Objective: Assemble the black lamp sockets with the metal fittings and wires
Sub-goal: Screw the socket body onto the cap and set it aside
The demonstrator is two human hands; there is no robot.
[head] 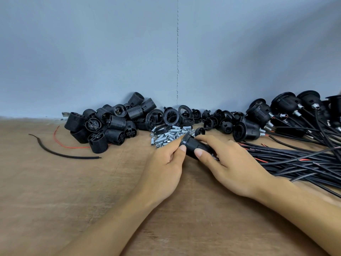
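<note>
A brown wood-grain worktop (55, 191) fills the lower half of the view. Behind it rises a plain blue-grey wall (92, 52), split by a rough vertical seam (177, 52). A small metal bracket (65, 114) sits at the wall's foot on the left.

Light was soft, even, fairly bright; no glare. Only a faint shadow on the table (55, 191) under my right hand (234, 163). Wide-angle stretched the edges; corners looked slightly soft.
</note>
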